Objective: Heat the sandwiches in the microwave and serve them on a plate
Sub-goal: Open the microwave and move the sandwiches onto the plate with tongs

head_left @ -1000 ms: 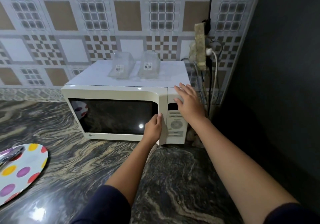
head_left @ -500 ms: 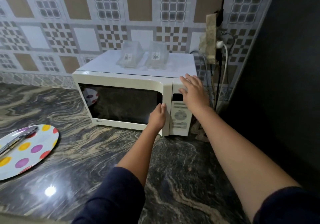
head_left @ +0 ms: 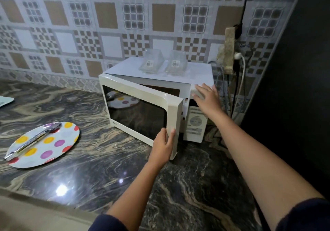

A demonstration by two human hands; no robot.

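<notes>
- Both hands touch the microwave [head_left: 196,77]: the left hand [head_left: 163,146] grips the free edge of its door [head_left: 142,109], near the bottom corner.
- That door stands partly open, angled out toward the left hand.
- Flat on the microwave's top front corner, above the control panel [head_left: 195,121], lies the right hand [head_left: 208,100], fingers straight.
- Two clear boxes [head_left: 151,62] sit on the microwave, beyond the right hand and to its left; contents unclear.
- One spotted plate [head_left: 69,134] bearing tongs [head_left: 32,140] lies on the tabletop [head_left: 107,168], well left of the left hand.
</notes>
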